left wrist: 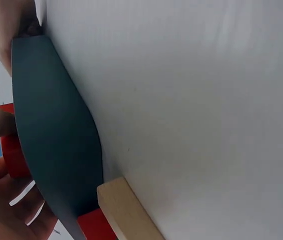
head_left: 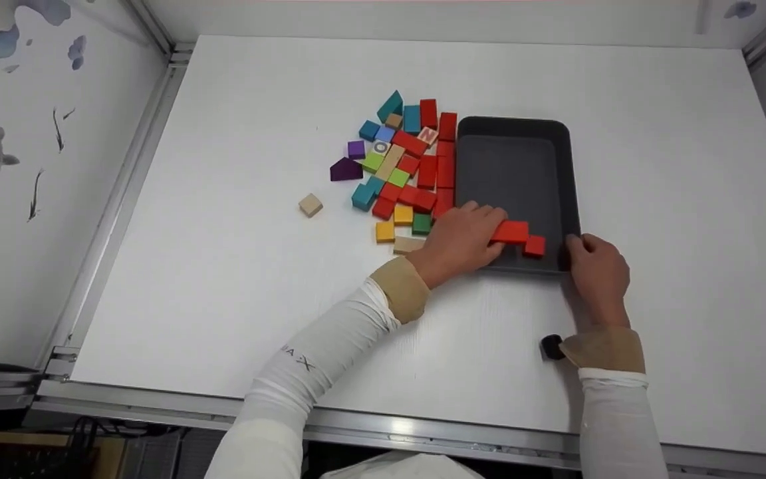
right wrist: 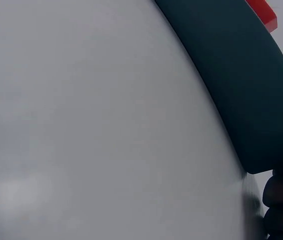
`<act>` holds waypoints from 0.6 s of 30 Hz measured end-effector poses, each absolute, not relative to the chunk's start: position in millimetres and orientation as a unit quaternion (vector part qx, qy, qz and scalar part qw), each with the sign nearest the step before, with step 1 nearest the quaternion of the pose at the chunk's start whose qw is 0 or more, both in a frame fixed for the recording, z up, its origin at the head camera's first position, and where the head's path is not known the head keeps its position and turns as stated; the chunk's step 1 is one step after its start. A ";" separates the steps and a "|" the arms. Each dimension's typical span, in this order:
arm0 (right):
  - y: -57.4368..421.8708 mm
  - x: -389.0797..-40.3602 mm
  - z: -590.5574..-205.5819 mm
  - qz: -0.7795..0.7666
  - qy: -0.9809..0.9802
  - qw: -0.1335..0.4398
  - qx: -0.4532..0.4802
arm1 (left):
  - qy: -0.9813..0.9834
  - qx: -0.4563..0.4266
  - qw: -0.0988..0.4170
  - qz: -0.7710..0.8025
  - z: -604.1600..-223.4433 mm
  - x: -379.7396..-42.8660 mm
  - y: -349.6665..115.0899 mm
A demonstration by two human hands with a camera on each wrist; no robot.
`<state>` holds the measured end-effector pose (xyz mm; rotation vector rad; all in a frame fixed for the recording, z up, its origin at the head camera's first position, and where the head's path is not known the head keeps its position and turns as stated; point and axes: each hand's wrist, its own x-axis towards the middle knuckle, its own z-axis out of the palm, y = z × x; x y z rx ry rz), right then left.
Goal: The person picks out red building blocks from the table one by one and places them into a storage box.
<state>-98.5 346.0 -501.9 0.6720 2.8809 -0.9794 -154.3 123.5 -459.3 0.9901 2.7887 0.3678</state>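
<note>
A dark grey rectangular tray [head_left: 509,173] lies on the white table. My left hand [head_left: 461,239] reaches over its near left corner and holds a long red block [head_left: 510,232] between thumb and fingers. Right beside that block is a small red cube [head_left: 534,246], over the near end of the tray. In the left wrist view, fingers curve round a red block [left wrist: 15,159] behind the tray's dark outer wall [left wrist: 56,125]. My right hand [head_left: 601,274] grips the tray's near right corner, thumb at the rim; its fingers show darkly in the right wrist view.
Left of the tray spreads a cluster of wooden blocks, with several red blocks [head_left: 446,171] lined along its edge. Among them are a purple block [head_left: 346,169], a yellow cube [head_left: 385,232] and a plain wood block [head_left: 408,245]. One plain cube [head_left: 310,205] lies apart, farther left.
</note>
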 end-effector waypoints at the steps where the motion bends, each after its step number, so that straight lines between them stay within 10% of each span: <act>1: 346.3 -99.8 -500.1 -0.317 0.923 0.011 0.218 | 0.932 0.334 0.078 0.119 -459.5 -155.4 124.8; 18: 348.7 -98.8 -500.4 -0.319 0.920 0.020 0.226 | 0.927 0.352 0.027 0.125 -476.3 -151.7 123.2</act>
